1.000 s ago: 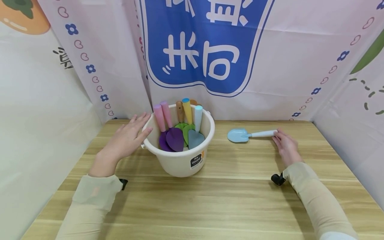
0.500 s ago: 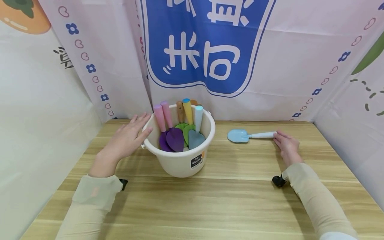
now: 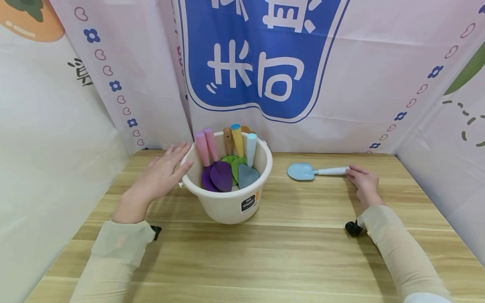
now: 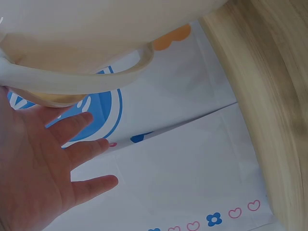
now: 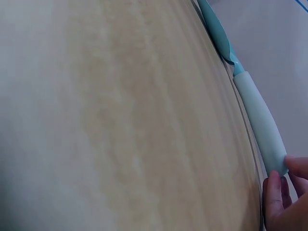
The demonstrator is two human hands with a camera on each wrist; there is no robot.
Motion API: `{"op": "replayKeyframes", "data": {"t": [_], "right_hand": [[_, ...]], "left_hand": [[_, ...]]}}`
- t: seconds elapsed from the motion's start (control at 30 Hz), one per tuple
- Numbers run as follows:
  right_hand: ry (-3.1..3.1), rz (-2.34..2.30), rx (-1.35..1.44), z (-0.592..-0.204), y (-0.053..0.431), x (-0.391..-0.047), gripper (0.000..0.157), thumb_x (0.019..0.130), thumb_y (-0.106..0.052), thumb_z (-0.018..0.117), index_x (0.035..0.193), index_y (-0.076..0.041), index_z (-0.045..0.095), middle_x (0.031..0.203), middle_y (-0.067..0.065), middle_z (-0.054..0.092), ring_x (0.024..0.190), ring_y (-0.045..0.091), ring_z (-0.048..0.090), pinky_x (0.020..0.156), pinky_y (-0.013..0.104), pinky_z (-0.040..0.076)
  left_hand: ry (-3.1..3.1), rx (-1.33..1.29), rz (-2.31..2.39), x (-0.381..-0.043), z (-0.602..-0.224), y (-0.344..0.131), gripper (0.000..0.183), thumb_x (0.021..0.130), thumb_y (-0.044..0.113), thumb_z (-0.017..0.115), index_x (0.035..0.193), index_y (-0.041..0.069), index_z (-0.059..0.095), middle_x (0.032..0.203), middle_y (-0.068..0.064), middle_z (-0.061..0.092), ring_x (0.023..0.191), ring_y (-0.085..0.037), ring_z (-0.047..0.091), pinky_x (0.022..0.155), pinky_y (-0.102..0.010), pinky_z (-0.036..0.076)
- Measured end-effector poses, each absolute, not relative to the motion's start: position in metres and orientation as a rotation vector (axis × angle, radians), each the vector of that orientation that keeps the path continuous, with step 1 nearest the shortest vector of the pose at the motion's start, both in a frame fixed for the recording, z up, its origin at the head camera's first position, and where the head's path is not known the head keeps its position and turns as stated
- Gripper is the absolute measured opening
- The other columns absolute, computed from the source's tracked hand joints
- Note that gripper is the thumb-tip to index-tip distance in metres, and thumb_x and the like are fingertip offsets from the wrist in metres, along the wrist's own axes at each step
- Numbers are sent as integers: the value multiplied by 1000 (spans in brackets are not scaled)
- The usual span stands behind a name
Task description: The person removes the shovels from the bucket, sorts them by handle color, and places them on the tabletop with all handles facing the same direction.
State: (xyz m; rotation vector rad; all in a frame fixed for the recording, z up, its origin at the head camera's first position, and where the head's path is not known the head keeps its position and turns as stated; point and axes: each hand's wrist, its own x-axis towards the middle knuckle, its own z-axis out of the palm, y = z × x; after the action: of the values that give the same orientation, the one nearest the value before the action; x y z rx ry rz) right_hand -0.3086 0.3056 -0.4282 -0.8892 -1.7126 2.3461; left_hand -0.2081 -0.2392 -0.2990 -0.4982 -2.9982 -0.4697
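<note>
A light blue toy shovel [image 3: 301, 171] lies on the table to the right, its pale handle [image 5: 262, 122] pointing right. My right hand [image 3: 363, 184] pinches the end of that handle between thumb and fingers. At the left rim of a cream bucket [image 3: 227, 206] rests my left hand [image 3: 163, 172], fingers straight and spread. In the left wrist view the left hand [image 4: 43, 168] is at the bucket's rim, near its carrying handle [image 4: 72, 81]. Purple trowels [image 3: 221, 176], green ones [image 3: 235, 167] and a grey-blue trowel [image 3: 248, 175] stand in the bucket, handles up.
The wooden table [image 3: 242, 261] has a printed white cloth [image 3: 360, 84] hanging along its back edge. White cloth walls [image 3: 45, 168] flank the table on both sides. Something orange [image 3: 245, 129] shows behind the bucket's back rim.
Almost nothing differs. My right hand has shifted very slightly to the right and lower at the handle's end. The left hand, bucket and shovel stay in place.
</note>
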Motion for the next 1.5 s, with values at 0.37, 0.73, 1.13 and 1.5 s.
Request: {"op": "replayKeyframes", "data": {"t": [0.37, 0.73, 1.13, 1.5], "right_hand": [[-1626, 2387, -841, -428, 310, -306, 25, 92, 11, 68, 93, -11, 81, 86, -9, 76, 75, 3, 69, 86, 17, 55], [-1559, 2440, -860, -420, 309, -303, 32, 95, 10, 64, 80, -14, 79, 95, -4, 71, 87, 8, 69, 90, 18, 54], [-1409, 2646, -753, -396, 309, -290, 34, 100, 9, 57, 78, -12, 73, 83, 0, 66, 77, 11, 65, 86, 18, 56], [-1477, 2757, -361, -375, 299, -281, 28, 104, 2, 53, 93, -11, 74, 92, 3, 69, 86, 14, 68, 89, 22, 57]], "left_hand": [[-3000, -492, -476, -207, -299, -239, 70, 110, 54, 26, 165, 12, 18, 170, -13, 14, 154, -45, 9, 115, -74, 14], [-3005, -484, -480, -206, -298, -239, 71, 110, 55, 26, 165, 12, 17, 170, -14, 14, 154, -45, 9, 115, -74, 13], [-3000, -492, -477, -206, -298, -240, 71, 110, 55, 25, 165, 12, 17, 170, -14, 14, 153, -45, 9, 115, -74, 14], [-2999, -494, -479, -207, -299, -240, 71, 110, 56, 25, 165, 12, 17, 170, -14, 15, 153, -45, 9, 115, -74, 13]]}}
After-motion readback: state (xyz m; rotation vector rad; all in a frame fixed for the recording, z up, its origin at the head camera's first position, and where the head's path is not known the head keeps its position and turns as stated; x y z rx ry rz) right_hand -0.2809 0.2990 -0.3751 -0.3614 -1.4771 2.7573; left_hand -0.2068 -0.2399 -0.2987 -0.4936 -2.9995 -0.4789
